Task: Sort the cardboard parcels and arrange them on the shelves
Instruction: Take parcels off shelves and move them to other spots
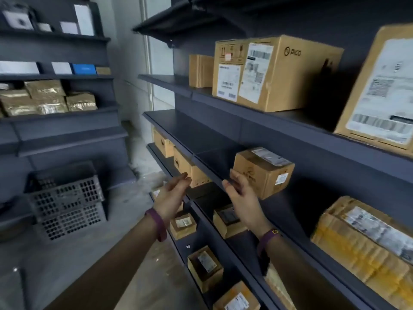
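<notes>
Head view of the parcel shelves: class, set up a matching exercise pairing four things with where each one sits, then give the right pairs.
Things:
1. PICO box
2. plastic crate
3. blue box
4. small parcel

Places:
A. floor, at left
B. upper right-hand shelf
C. beside the right hand
D. left-hand shelving

Pairs: 1-B, 2-A, 3-D, 4-C

Down to your left, a dark perforated plastic crate point(67, 206) sits on the bare concrete floor point(93, 249), right against the base of the far rack. Up on that rack, white boxes point(19, 67) line one level with a blue box point(83, 69) among them, and shiny gold-wrapped packets point(45, 98) are heaped just below. A pale wall point(131, 63) fills the corner between racks.
</notes>
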A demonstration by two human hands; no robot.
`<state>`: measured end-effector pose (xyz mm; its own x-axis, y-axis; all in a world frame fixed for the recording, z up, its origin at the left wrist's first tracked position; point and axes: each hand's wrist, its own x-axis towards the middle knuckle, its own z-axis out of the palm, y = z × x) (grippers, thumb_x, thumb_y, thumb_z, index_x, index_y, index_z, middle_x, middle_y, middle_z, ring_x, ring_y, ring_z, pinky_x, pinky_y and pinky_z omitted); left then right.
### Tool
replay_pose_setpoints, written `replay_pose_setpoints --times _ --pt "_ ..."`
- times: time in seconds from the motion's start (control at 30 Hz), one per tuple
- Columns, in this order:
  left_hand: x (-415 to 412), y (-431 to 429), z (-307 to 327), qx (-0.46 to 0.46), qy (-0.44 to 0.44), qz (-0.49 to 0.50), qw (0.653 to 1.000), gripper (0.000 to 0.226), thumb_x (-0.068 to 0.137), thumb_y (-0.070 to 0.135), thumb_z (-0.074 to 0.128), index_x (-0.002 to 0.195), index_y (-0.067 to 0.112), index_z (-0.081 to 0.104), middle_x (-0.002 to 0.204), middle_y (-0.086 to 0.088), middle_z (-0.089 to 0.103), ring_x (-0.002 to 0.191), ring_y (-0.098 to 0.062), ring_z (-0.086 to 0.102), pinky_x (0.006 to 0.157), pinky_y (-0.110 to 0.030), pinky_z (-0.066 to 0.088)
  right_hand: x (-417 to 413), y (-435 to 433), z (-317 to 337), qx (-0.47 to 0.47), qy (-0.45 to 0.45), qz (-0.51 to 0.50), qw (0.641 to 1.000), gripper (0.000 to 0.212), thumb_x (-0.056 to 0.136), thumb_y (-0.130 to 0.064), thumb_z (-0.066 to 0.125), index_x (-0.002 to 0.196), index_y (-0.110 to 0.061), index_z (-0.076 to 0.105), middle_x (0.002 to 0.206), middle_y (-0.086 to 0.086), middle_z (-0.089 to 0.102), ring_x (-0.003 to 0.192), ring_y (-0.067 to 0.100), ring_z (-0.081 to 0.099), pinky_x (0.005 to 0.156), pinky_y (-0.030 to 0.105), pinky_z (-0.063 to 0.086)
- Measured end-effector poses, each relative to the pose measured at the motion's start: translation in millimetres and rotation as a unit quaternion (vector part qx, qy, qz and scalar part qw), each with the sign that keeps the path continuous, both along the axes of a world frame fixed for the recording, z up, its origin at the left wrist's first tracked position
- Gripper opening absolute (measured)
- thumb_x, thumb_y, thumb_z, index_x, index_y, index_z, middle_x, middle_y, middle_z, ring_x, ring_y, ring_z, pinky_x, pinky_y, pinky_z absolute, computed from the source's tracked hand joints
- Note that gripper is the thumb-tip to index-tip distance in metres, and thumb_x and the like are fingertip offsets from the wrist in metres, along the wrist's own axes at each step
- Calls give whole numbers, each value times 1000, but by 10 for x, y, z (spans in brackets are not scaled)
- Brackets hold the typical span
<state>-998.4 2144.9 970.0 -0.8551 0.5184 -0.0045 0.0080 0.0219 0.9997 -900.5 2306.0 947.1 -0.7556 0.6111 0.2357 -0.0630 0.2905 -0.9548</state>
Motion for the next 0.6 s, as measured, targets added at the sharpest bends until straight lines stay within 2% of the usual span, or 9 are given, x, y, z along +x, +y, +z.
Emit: replay_pose_setpoints --times 0.17,0.27,0.4,0.47,0.6 --pt "-888 29 -39 2 -12 16 1000 43 92 39 55 132 23 52 130 -2 57 120 -20 52 90 -31 44 -909 32 -21 3 -14 27 1000 53 95 -36 56 145 -25 41 147 -8 44 135 8 40 113 30 33" --pt "-1466 32 -59 9 -12 17 1000 26 93 35 54 118 28 56 123 -1 60 115 -20 56 82 -28 45 -1492 27 -59 13 -17 23 1000 51 96 -34 55 144 -23 41 145 -6 46 133 8 43 110 26 34" --pt "-2343 29 -77 8 -12 19 1000 19 92 38 57 111 34 58 117 5 61 114 -20 57 98 -36 45 -2338 -39 -83 16 -21 9 1000 51 97 -30 54 145 -20 40 142 -6 47 127 5 44 101 20 34" --pt "-2797 40 -37 10 -21 6 1000 13 92 39 56 104 35 60 116 6 62 111 -19 57 101 -40 45 -2789 -83 -77 16 -31 2 999 51 97 -33 54 145 -22 40 140 -8 48 123 2 44 97 19 34" --pt "-3616 71 36 3 -16 -14 1000 16 93 39 55 108 35 57 118 6 62 113 -18 56 101 -37 44 -3643 -109 -69 12 -38 -15 999 50 95 -40 54 142 -28 42 140 -8 50 127 5 44 104 26 36"
